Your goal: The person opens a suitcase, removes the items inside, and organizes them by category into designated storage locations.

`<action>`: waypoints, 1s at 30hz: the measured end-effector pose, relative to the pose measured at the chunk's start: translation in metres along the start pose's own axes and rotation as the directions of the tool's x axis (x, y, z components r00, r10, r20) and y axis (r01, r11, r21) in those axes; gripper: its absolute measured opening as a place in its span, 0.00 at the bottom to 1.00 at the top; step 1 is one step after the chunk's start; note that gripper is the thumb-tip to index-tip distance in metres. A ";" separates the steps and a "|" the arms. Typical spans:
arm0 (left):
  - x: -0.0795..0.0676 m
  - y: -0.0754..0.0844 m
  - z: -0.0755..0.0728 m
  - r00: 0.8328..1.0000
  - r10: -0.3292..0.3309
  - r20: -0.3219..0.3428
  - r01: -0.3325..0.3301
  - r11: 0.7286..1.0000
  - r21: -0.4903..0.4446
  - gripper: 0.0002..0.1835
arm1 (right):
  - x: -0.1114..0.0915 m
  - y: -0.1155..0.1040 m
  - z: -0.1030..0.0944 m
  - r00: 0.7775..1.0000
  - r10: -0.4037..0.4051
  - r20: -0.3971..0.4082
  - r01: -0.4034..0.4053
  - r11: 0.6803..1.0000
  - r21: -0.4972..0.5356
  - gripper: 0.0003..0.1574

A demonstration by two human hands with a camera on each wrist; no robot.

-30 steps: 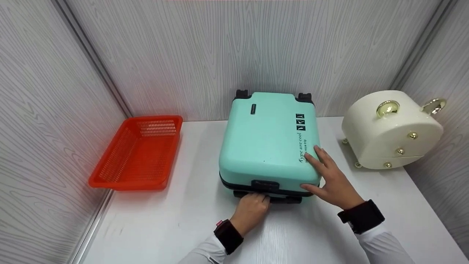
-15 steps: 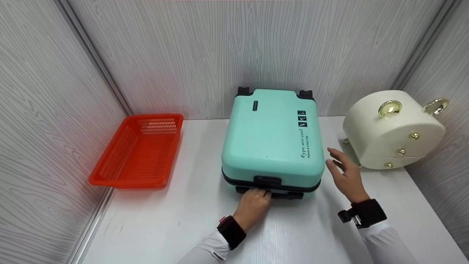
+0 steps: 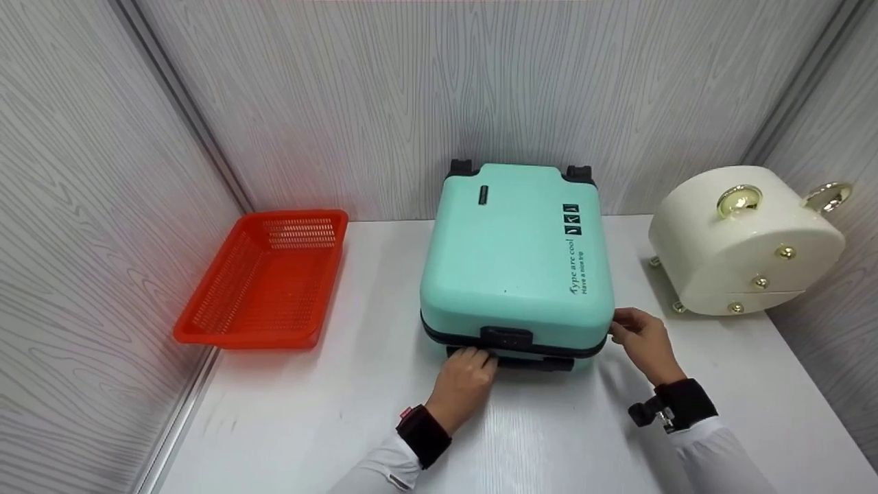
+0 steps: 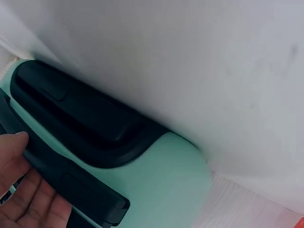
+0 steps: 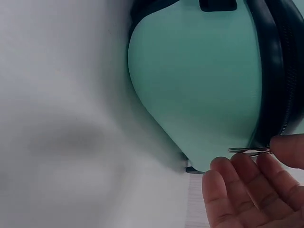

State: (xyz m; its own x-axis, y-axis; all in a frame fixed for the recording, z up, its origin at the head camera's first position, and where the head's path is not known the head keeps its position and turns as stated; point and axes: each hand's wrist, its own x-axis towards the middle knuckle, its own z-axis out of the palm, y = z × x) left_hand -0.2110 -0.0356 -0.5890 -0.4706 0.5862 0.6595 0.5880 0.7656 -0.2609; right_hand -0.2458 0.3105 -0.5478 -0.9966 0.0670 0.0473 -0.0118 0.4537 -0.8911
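A mint-green hard-shell suitcase lies flat on the table, its wheels towards the back wall. At its near side my left hand grips the black carry handle; the left wrist view shows the fingers curled beneath it and the thumb on top. My right hand is by the suitcase's near right corner. There, in the right wrist view, thumb and fingers pinch thin metal zipper pulls beside the dark zipper. The suitcase appears closed, and its inside is hidden.
To the left stands a red perforated plastic basket. A cream rounded case with gold handles, knobs and small feet stands at the right. Wood-grain panels enclose the white table at the back and sides.
My right hand has left the suitcase's top right edge, swung clear to the right, then come in low at its right side onto the zipper pulls. My left hand stays at the handle.
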 end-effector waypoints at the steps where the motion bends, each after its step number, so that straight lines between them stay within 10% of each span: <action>1: 0.000 0.000 0.001 1.000 0.002 -0.006 -0.002 1.000 -0.004 0.08 | 0.001 0.001 0.000 1.000 0.011 0.013 -0.011 1.000 0.022 0.20; 7: -0.002 -0.001 0.005 0.999 -0.005 -0.048 0.004 1.000 -0.026 0.08 | 0.005 0.006 -0.001 0.997 0.028 0.074 -0.034 0.996 0.088 0.22; 12: 0.001 -0.001 0.005 0.999 -0.031 -0.044 0.029 0.999 -0.036 0.03 | 0.005 0.004 -0.001 0.996 -0.071 0.061 0.077 0.992 -0.102 0.18; 22: 0.008 0.004 0.003 0.999 -0.051 -0.018 0.052 0.997 0.051 0.12 | -0.020 -0.008 0.000 0.943 -0.317 0.100 0.324 0.808 -0.493 0.11; 30: 0.006 0.006 0.001 0.998 -0.058 0.007 0.057 0.998 0.020 0.11 | -0.053 -0.012 0.008 0.924 -0.371 0.091 0.355 0.747 -0.562 0.08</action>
State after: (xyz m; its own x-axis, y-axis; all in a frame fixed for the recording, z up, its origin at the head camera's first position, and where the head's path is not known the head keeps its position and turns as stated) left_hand -0.2112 -0.0274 -0.5873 -0.5085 0.5430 0.6683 0.5470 0.8031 -0.2363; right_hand -0.1936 0.2944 -0.5435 -0.9241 -0.1872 0.3331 -0.3172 0.8618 -0.3957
